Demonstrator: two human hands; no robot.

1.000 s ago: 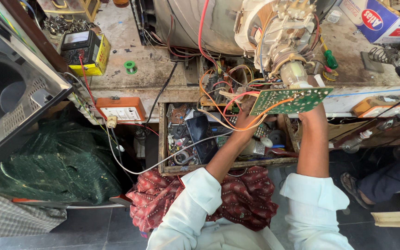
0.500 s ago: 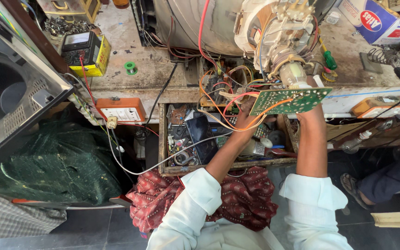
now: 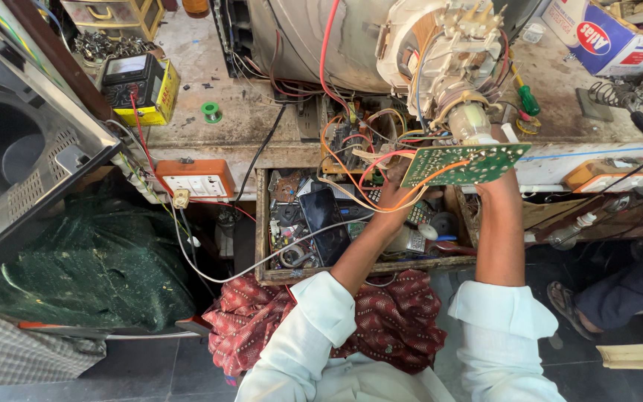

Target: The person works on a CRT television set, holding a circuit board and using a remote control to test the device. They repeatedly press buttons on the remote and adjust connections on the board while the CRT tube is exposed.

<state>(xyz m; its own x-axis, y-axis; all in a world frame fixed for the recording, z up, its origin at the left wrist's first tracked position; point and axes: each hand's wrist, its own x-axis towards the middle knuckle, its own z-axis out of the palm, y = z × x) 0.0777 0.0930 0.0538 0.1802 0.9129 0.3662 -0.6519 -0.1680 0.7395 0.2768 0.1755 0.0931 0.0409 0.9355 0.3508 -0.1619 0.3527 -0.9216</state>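
Note:
Both my hands hold a small green circuit board up at the neck of a picture tube. My left hand grips the board's left end, among orange and red wires. My right hand holds the board from below near its right end; its fingers are mostly hidden behind the board. The board sits just below the tube's cream-coloured neck socket. Under my arms an open wooden drawer holds small parts and a dark phone.
On the bench top lie a yellow-cased meter, a green tape roll and a green-handled screwdriver. An orange switchboard hangs at the bench edge. A grey machine casing stands at left. Another person's sandalled foot is at right.

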